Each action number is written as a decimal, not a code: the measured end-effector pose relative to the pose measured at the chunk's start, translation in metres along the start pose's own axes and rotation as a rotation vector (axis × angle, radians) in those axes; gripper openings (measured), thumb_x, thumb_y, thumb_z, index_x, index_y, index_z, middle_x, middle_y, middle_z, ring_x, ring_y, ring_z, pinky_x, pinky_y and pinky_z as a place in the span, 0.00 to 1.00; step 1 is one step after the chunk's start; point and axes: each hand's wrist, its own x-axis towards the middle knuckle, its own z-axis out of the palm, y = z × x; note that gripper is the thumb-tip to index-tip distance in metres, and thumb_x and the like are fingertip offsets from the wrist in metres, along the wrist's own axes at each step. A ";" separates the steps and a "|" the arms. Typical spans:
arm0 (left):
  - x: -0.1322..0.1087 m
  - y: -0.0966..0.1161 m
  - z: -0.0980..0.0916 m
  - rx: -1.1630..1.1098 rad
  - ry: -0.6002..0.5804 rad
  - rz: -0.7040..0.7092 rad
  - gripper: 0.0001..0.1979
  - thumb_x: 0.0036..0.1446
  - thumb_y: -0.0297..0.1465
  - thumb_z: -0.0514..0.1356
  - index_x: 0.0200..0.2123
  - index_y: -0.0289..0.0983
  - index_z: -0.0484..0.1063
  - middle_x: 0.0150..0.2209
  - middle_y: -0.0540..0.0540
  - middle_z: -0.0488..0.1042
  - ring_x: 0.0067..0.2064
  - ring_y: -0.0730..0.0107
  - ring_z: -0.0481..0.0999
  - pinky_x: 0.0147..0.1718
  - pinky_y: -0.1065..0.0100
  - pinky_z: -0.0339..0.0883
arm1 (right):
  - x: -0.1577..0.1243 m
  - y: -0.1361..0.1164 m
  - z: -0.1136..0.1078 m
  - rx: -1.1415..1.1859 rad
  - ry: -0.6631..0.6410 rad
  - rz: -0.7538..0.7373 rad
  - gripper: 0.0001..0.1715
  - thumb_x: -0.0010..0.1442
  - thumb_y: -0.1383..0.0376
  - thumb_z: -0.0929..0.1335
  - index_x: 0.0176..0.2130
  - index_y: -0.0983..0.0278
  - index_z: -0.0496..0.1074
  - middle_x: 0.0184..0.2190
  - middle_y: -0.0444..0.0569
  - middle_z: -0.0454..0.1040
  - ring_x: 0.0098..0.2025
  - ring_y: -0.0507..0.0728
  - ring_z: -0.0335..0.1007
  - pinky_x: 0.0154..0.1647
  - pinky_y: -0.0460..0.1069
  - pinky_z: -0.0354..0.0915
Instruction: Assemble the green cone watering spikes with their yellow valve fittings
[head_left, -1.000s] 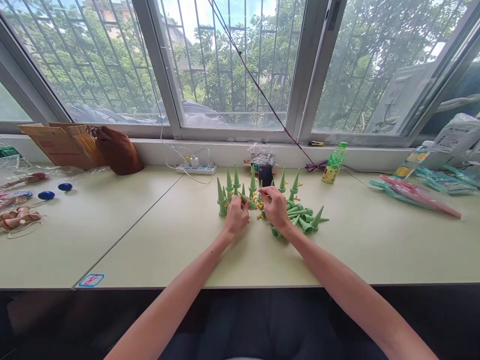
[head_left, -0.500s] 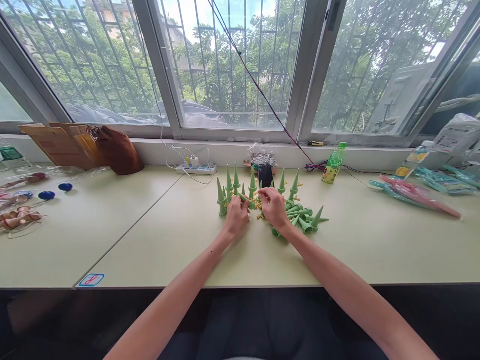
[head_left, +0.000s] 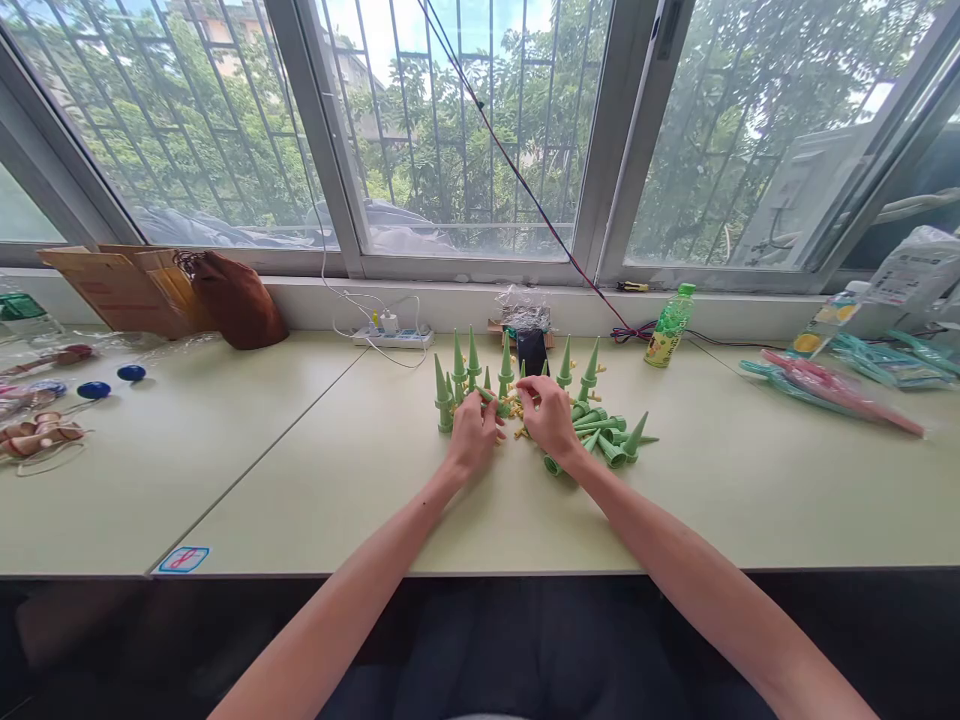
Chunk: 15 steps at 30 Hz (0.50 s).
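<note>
My left hand (head_left: 472, 432) is closed around a green plastic cone-shaped spike (head_left: 487, 396), held tilted over the table. Close to its right, my right hand (head_left: 550, 416) pinches its fingertips together; what they hold is too small to make out. Several green spikes (head_left: 441, 395) stand upright behind my left hand, points up, and more upright spikes (head_left: 590, 370) stand beyond my right hand, some with small yellow pieces attached. Loose yellow pieces (head_left: 519, 432) lie between my hands. A pile of green spikes (head_left: 613, 450) lies on the table beside my right wrist.
Behind the spikes stands a dark object (head_left: 532, 350). A green drink bottle (head_left: 670, 326) and a power strip (head_left: 397, 338) are by the window ledge. Plastic-wrapped items (head_left: 840, 390) lie at the right; a brown bag (head_left: 234, 300) and blue balls (head_left: 94, 391) are at the left.
My left fingers have shifted slightly on the green spike, whose wider end now shows more toward the right. My right hand stays almost in place.
</note>
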 end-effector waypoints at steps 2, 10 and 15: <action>0.000 0.000 0.000 -0.005 -0.002 0.004 0.09 0.63 0.37 0.54 0.38 0.36 0.65 0.25 0.48 0.73 0.21 0.69 0.75 0.18 0.70 0.70 | 0.000 0.000 0.000 0.004 -0.005 0.002 0.10 0.64 0.68 0.62 0.37 0.64 0.73 0.34 0.52 0.74 0.37 0.57 0.71 0.39 0.50 0.67; 0.000 0.002 0.001 -0.013 0.008 0.038 0.10 0.63 0.37 0.53 0.38 0.36 0.66 0.27 0.47 0.72 0.24 0.67 0.77 0.18 0.69 0.72 | 0.000 0.002 0.001 0.027 -0.043 0.019 0.09 0.63 0.66 0.64 0.34 0.63 0.74 0.33 0.50 0.76 0.35 0.56 0.70 0.37 0.50 0.65; -0.001 0.004 0.001 -0.005 0.015 0.058 0.09 0.63 0.36 0.53 0.39 0.36 0.65 0.28 0.47 0.72 0.26 0.67 0.77 0.19 0.70 0.73 | 0.000 0.002 0.002 0.049 -0.098 0.037 0.11 0.63 0.65 0.64 0.31 0.63 0.73 0.30 0.49 0.75 0.31 0.55 0.68 0.34 0.49 0.63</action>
